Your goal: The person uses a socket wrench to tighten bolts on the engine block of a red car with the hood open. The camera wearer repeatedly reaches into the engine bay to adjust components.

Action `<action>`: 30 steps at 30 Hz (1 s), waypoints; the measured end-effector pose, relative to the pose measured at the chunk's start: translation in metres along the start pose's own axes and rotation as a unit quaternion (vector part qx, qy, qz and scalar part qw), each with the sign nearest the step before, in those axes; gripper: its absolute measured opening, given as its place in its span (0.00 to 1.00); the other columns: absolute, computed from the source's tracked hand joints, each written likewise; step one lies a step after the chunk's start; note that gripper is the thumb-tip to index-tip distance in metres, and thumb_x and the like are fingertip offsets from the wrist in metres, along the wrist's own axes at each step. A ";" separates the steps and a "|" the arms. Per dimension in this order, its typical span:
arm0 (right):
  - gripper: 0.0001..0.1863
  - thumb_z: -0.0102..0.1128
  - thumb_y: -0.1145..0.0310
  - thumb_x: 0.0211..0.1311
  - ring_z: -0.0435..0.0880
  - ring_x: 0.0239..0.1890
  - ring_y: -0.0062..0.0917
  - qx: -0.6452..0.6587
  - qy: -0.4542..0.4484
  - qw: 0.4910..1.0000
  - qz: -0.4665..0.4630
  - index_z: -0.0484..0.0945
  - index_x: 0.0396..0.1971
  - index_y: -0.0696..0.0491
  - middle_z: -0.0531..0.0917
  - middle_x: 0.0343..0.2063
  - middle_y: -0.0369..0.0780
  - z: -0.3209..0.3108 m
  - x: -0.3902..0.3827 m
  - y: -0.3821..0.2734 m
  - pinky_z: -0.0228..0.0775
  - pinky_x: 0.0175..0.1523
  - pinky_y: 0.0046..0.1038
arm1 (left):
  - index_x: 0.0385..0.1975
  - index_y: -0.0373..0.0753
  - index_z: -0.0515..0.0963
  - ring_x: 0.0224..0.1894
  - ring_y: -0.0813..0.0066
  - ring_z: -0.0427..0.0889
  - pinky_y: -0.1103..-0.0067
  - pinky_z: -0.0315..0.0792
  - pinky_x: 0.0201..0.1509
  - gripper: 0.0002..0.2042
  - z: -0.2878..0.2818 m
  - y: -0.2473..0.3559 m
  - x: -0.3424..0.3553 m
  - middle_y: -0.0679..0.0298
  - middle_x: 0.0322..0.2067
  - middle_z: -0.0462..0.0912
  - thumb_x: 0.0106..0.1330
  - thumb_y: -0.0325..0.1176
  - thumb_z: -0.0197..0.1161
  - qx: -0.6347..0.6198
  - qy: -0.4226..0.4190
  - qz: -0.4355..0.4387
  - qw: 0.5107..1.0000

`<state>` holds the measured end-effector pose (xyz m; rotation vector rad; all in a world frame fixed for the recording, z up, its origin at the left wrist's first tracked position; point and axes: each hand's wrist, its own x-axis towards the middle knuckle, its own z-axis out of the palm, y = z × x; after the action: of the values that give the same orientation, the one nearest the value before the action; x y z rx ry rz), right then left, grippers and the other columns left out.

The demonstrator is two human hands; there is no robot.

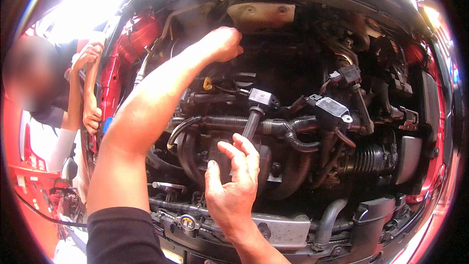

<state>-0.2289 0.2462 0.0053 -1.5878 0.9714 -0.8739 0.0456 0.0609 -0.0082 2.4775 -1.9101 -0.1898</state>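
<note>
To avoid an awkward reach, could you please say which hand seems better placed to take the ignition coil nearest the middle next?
Probably the right hand: its open fingers are near the ignition coil, while the left hand reaches beyond it.

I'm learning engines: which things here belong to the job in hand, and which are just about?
At work:
- left hand
- right hand
- grey-topped coil nearest its fingertips

Merely around:
- round radiator cap
- yellow loop handle
- other person's hand
</note>
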 end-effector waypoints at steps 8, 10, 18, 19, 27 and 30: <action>0.20 0.68 0.78 0.51 0.73 0.60 0.43 -0.046 -0.020 0.999 -0.013 0.80 0.47 0.56 0.74 0.58 0.49 0.006 -0.006 -0.002 0.64 0.66 0.40 | 0.31 0.37 0.79 0.35 0.64 0.84 0.71 0.77 0.41 0.04 0.056 0.009 -0.002 0.55 0.30 0.84 0.57 0.26 0.61 -0.529 0.241 -0.147 0.800; 0.20 0.68 0.78 0.51 0.72 0.61 0.43 -0.070 -0.023 0.997 -0.023 0.80 0.47 0.55 0.74 0.59 0.49 0.007 -0.008 0.000 0.63 0.67 0.40 | 0.26 0.36 0.78 0.24 0.77 0.75 0.75 0.70 0.28 0.04 0.060 0.020 0.009 0.64 0.23 0.79 0.56 0.24 0.55 -0.686 0.292 -0.195 0.637; 0.20 0.68 0.79 0.49 0.69 0.64 0.43 -0.120 -0.046 0.991 -0.035 0.81 0.46 0.56 0.73 0.60 0.49 0.013 -0.016 -0.005 0.60 0.68 0.42 | 0.33 0.34 0.81 0.18 0.68 0.73 0.70 0.65 0.22 0.12 0.045 -0.007 0.021 0.58 0.18 0.77 0.66 0.39 0.63 -0.729 0.128 -0.187 0.646; 0.20 0.68 0.79 0.49 0.69 0.64 0.43 -0.120 -0.046 0.991 -0.038 0.81 0.46 0.56 0.73 0.60 0.49 0.013 -0.015 -0.004 0.60 0.68 0.42 | 0.34 0.33 0.82 0.20 0.65 0.76 0.69 0.68 0.25 0.14 0.049 -0.001 0.021 0.56 0.19 0.79 0.66 0.41 0.64 -0.713 0.198 -0.214 0.637; 0.21 0.67 0.78 0.51 0.68 0.64 0.43 -0.099 -0.048 0.993 -0.035 0.80 0.48 0.56 0.73 0.60 0.50 0.010 -0.014 -0.004 0.59 0.68 0.42 | 0.40 0.33 0.85 0.31 0.60 0.84 0.69 0.75 0.38 0.21 0.059 0.012 0.024 0.56 0.22 0.83 0.66 0.49 0.66 -0.550 0.300 -0.147 0.765; 0.21 0.67 0.78 0.52 0.68 0.64 0.44 -0.097 -0.045 0.993 -0.041 0.80 0.49 0.56 0.73 0.60 0.49 0.009 -0.015 -0.003 0.59 0.68 0.42 | 0.44 0.34 0.82 0.27 0.75 0.79 0.74 0.73 0.27 0.21 0.037 0.003 0.016 0.65 0.19 0.76 0.67 0.49 0.66 -0.653 0.104 -0.171 0.731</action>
<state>-0.2265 0.2638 0.0055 -1.8273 0.9563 -0.7745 0.0434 0.0473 -0.0460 1.6089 -0.6330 -0.8465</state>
